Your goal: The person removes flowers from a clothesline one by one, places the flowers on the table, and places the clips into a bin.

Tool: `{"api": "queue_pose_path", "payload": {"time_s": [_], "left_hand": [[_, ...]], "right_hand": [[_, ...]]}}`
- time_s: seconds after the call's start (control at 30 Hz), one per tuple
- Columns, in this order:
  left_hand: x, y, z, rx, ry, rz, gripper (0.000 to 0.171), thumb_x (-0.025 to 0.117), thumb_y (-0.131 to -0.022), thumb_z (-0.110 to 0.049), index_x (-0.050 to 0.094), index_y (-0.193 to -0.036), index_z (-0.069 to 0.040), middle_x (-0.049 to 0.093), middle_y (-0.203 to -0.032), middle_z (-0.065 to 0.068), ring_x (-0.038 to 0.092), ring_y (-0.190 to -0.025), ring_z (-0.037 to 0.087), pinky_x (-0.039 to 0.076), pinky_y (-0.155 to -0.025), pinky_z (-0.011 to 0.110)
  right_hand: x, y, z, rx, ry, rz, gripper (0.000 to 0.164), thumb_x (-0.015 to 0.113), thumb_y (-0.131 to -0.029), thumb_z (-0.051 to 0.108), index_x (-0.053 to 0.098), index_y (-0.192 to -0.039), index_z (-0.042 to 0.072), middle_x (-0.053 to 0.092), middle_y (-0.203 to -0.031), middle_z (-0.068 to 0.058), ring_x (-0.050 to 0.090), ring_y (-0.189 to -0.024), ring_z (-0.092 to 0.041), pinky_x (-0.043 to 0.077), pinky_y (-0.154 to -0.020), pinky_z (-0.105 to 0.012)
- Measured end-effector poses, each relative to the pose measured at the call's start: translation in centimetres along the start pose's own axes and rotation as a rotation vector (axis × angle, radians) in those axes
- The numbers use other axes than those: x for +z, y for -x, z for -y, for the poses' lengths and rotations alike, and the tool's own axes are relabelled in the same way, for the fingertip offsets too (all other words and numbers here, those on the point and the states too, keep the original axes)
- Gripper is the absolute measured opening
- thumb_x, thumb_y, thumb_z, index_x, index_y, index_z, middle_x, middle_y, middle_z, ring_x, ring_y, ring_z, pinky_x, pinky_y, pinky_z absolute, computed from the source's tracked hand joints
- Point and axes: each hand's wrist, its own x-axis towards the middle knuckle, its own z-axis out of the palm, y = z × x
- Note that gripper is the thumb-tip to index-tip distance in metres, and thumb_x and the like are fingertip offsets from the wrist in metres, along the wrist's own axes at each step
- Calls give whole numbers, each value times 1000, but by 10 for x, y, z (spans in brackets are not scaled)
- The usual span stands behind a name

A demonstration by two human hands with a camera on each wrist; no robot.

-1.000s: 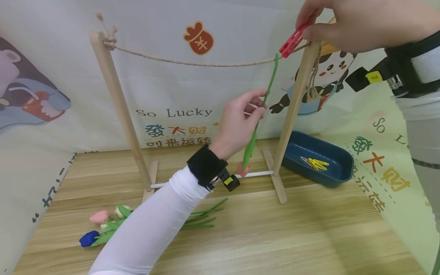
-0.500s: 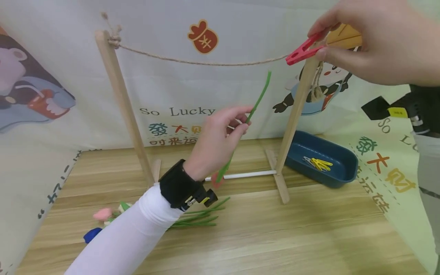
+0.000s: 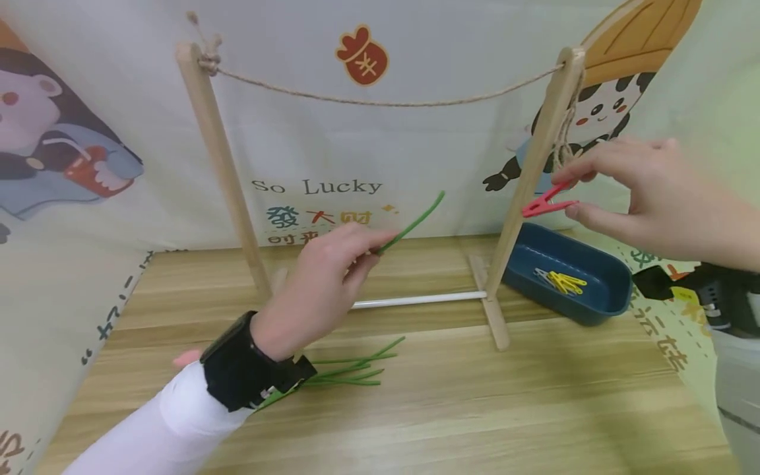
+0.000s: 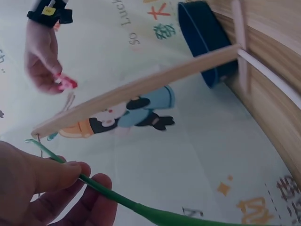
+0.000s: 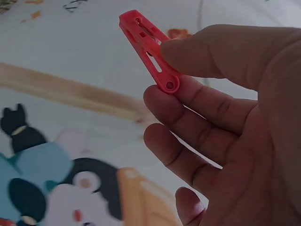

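My left hand (image 3: 315, 287) pinches an artificial tulip (image 3: 421, 221) by its green stem, the cut end pointing up and right. The hand covers the bloom in the head view; in the left wrist view the stem runs between thumb and fingers (image 4: 101, 197) down to a leaf. A red clothespin (image 3: 547, 202) is held between thumb and fingertips of my right hand (image 3: 647, 198), in front of the right post (image 3: 531, 168). Seen from the right wrist, the clothespin (image 5: 149, 49) points away from the thumb. Above both hands, a twine line (image 3: 386, 103) sags between two wooden posts.
Several more tulips (image 3: 356, 373) lie on the wooden table, partly behind the left forearm. A dark blue bin (image 3: 611, 307) with yellow and grey clothespins (image 3: 567, 283) stands right of the rack. A white rod (image 3: 421, 301) joins the rack's feet near the table.
Both hands have come down from the twine, the left moving left with the tulip, the right lowering with the red clothespin. The tulip's stem end has moved off the twine.
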Motion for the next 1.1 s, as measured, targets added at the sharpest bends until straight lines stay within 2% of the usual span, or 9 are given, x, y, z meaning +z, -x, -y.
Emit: {"api": "queue_pose_path", "payload": {"time_s": [0.13,0.23,0.3,0.37,0.53,0.6,0.73,0.9,1.1], "left_hand": [[-11,21,7,-37,-95,71,36,64,-102,6,72,-136,-6,68,-100,1,54,-78,13,52,-70,31],[-16,36,14,-43,-151,108,37,65,-101,7,72,-135,-6,68,-100,2,57,-81,14,54,-73,33],[-18,46,18,-52,-183,127,38,67,-99,9,72,-134,-6,68,-101,3,59,-84,16,55,-75,35],[-20,56,22,-52,-213,136,38,69,-97,9,73,-133,-6,69,-102,3,60,-86,17,56,-75,36],[-21,81,30,-54,-301,138,35,74,-95,8,75,-127,-6,64,-95,0,52,-79,15,52,-63,29],[-20,90,32,-58,-337,148,36,76,-93,9,76,-126,-6,62,-92,0,50,-76,14,48,-58,26],[-14,108,34,-83,-384,184,41,78,-89,11,75,-126,-7,62,-94,0,55,-76,13,45,-54,24],[1,126,35,-131,-413,254,53,77,-82,21,76,-126,-9,63,-98,1,60,-86,16,51,-62,27],[23,144,40,-188,-459,336,50,77,-83,20,76,-125,-8,59,-93,0,59,-85,15,53,-69,31]], "right_hand": [[22,20,-10,106,-40,48,42,91,-78,4,75,-116,8,73,-108,-7,59,-96,-26,36,-80,-50],[39,34,-20,158,-75,61,39,90,-79,2,76,-116,8,73,-108,-4,58,-96,-24,41,-82,-39],[50,42,-28,178,-90,63,37,89,-81,3,77,-116,7,73,-108,-3,59,-97,-24,45,-76,-32],[59,49,-35,232,-82,84,35,88,-85,8,77,-118,5,74,-108,-5,60,-98,-24,47,-72,-31],[84,61,-54,377,-80,171,38,83,-93,18,72,-124,-1,73,-111,-16,64,-101,-34,53,-75,-48],[95,64,-62,409,-111,195,39,82,-94,18,70,-125,-3,73,-113,-20,64,-102,-38,49,-82,-54],[118,70,-73,446,-171,219,40,80,-96,19,68,-126,-4,72,-115,-22,64,-104,-40,43,-86,-58],[140,75,-82,490,-205,239,38,78,-98,22,69,-124,-5,72,-113,-24,65,-105,-44,39,-86,-61],[163,80,-91,553,-252,285,41,78,-99,22,67,-126,-7,71,-115,-28,65,-105,-46,52,-86,-63]]}}
